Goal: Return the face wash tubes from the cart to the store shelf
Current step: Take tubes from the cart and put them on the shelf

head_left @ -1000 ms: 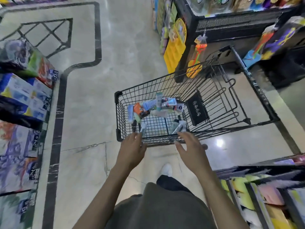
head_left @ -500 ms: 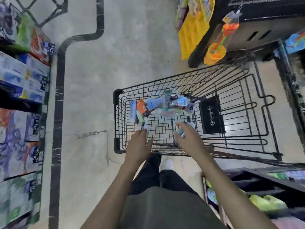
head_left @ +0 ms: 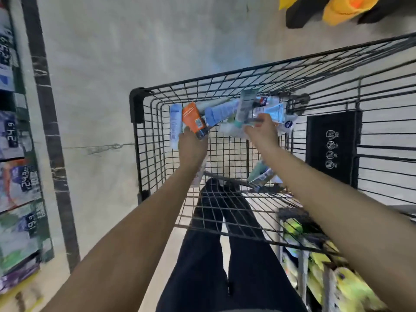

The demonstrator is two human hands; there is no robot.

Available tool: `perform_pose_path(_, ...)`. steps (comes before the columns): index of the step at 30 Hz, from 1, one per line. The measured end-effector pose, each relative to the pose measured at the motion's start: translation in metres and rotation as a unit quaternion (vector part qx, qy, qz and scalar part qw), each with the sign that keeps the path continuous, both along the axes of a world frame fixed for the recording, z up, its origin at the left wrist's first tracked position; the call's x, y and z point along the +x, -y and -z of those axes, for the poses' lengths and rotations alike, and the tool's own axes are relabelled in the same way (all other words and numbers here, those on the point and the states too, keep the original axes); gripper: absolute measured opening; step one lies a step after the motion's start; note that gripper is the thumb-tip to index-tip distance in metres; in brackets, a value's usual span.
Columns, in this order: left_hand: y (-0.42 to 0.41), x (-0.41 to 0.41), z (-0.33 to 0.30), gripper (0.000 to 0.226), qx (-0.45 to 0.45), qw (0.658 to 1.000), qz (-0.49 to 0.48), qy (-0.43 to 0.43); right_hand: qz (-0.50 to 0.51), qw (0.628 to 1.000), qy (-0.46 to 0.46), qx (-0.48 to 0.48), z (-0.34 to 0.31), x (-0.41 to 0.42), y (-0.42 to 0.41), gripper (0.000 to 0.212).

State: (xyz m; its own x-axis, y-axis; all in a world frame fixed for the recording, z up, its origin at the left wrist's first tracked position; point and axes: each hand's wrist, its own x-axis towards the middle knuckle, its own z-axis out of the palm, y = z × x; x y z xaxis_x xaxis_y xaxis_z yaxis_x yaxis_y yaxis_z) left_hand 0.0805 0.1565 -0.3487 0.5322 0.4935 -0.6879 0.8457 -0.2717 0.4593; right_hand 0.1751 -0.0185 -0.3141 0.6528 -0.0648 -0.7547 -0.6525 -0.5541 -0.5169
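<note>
Both hands reaching into cart (head_left: 144,102): left hand (head_left: 193,146) gripping orange tube (head_left: 191,117), right hand (head_left: 262,132) pinching a teal-capped tube (head_left: 245,106) w/ curled fingers.

A pale, polished stone floor (head_left: 108,64) ran under the scene, crossed by a dark marbled inlay strip (head_left: 48,122) along its left side. Just left of that strip stood a row of colourful boxed goods with price tags (head_left: 19,176). At the top right lay a yellow-orange plastic item (head_left: 346,6). Blurred yellow-green packets (head_left: 351,287) filled the lower right corner.
</note>
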Motion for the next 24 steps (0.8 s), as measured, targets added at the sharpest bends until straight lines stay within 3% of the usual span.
perform_pose_path(3,-0.006,0.019,0.040,0.062,0.015,0.999,-0.041,-0.018,-0.008,1.000,0.018,-0.024,0.048,0.018,-0.007,0.065)
perform_pose_path(9,-0.002,0.035,0.081,0.098,0.080,0.993,-0.034,-0.074,-0.018,0.995,0.068,-0.068,0.102,0.039,-0.025,0.061)
perform_pose_path(12,0.002,0.039,0.095,0.095,0.084,0.994,-0.046,-0.050,-0.016,0.992,0.089,-0.088,0.112,0.041,-0.029,0.058)
perform_pose_path(16,0.007,0.045,0.092,0.062,0.047,0.995,-0.090,-0.022,0.023,0.996,0.072,-0.045,0.110,0.039,-0.022,0.053)
perform_pose_path(20,-0.001,0.037,0.072,0.037,-0.128,0.971,-0.204,0.004,0.110,0.988,0.006,0.104,0.083,0.026,0.001,0.046)
perform_pose_path(24,-0.015,0.006,0.017,0.047,-0.378,0.883,-0.276,0.024,0.138,0.961,-0.060,0.230,0.028,0.004,0.022,0.035)
